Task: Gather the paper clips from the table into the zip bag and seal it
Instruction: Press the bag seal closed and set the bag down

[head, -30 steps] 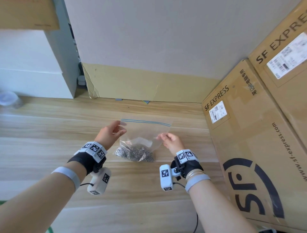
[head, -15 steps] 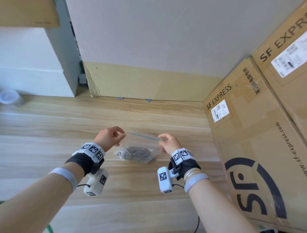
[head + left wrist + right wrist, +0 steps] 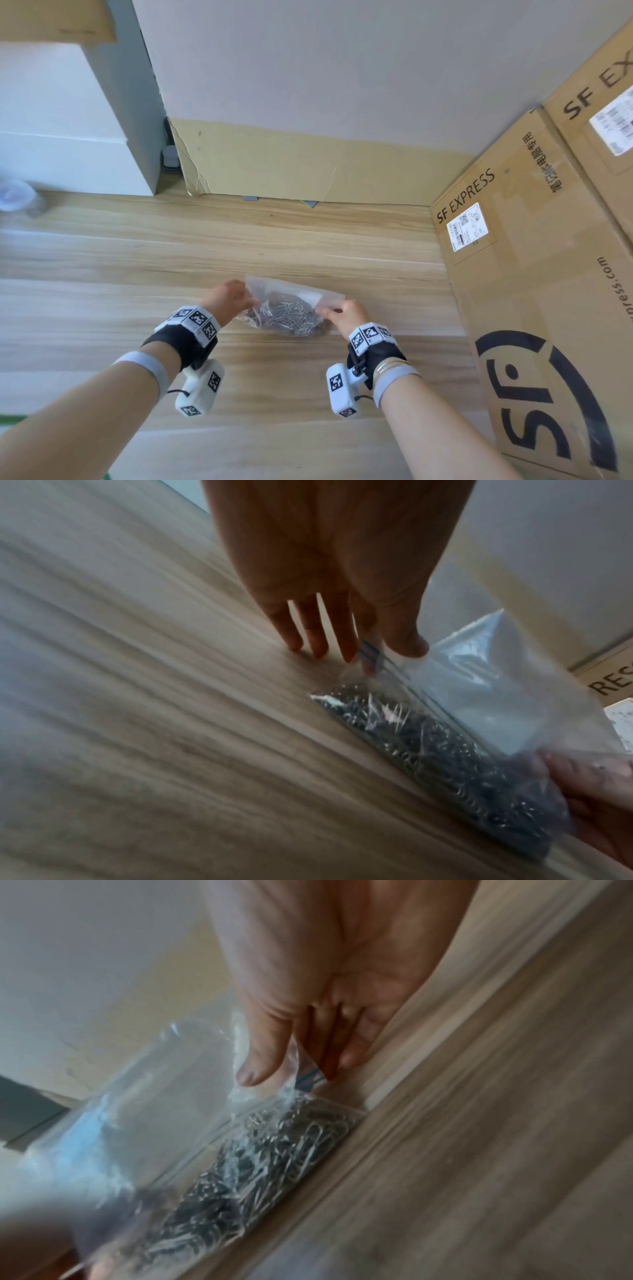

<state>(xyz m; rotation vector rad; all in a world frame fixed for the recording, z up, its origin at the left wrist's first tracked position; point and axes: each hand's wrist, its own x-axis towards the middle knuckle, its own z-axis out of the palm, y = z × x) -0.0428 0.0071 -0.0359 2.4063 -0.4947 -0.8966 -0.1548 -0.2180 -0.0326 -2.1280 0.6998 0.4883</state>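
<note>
A clear zip bag lies on the wooden table, with a heap of silver paper clips inside it. Its top is folded over toward me above the clips. My left hand pinches the bag's left top corner at the blue zip strip between thumb and forefinger; the other fingers point down at the table. My right hand pinches the right top corner the same way. In the wrist views the clips fill the bag's bottom along the table. Whether the zip is closed does not show.
Large SF Express cardboard boxes stand along the right side. A cardboard sheet leans on the back wall. A white cabinet is at the back left, and a blurred clear object sits at the far left edge.
The bag's top, held up and away a second ago, has come down and toward me over the clips. Both hands have moved nearer, still holding the top corners.
</note>
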